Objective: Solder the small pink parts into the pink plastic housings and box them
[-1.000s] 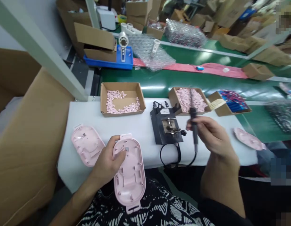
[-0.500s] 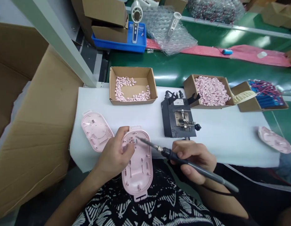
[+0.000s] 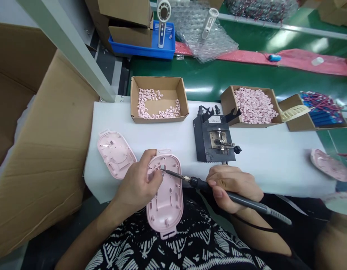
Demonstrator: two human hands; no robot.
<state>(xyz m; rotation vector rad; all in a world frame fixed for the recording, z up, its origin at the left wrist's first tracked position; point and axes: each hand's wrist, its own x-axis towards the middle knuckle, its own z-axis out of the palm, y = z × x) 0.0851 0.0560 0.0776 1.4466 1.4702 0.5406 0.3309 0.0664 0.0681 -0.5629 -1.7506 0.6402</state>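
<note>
My left hand grips the upper left rim of a pink plastic housing, its thumb bent over the inside. The housing lies with its hollow side up, over my lap at the table's front edge. In my right hand is a soldering iron, held like a pen. Its thin tip reaches into the top part of the housing, beside my left thumb; whether it touches the plastic I cannot tell. A second pink housing half rests on the white tabletop to the left.
A shallow carton holds small pink parts. Behind my right hand stands a black device. Further right are a carton heaped with pink parts and a carton of blue wired cells. Another pink shell lies near a blurred person at right.
The iron's tip has moved down in the housing, closer to my left thumb, and the handle lies flatter. At right, a person's blurred arm has come into view.
</note>
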